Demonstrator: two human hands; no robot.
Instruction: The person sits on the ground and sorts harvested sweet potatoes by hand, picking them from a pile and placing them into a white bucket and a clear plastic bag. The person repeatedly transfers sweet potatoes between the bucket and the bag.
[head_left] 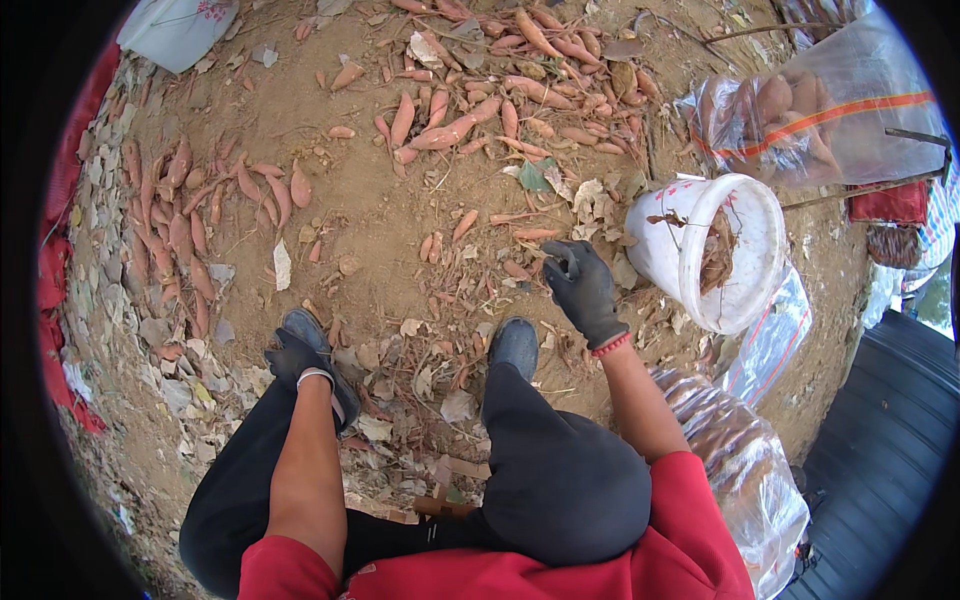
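Note:
My right hand [583,290], in a dark grey glove, hangs over the soil left of a white bucket [660,240]. Its fingers are bent but apart, and I see nothing in them. Small reddish sweet potatoes [535,233] lie just beyond its fingertips. My left hand [294,357], gloved the same way, rests by my left shoe [308,328]; its fingers look loosely spread with nothing visible in them. One heap of sweet potatoes [180,235] lies at the left, and a larger spread of sweet potatoes [450,130] lies ahead. The bucket leans on its side, with dry leaves [717,258] inside.
A clear plastic bag of sweet potatoes [790,110] lies at the far right. Another filled plastic bag [735,460] stands by my right elbow, near a dark ribbed panel [880,420]. Red fabric [60,290] edges the left side. A white container [180,30] sits far left.

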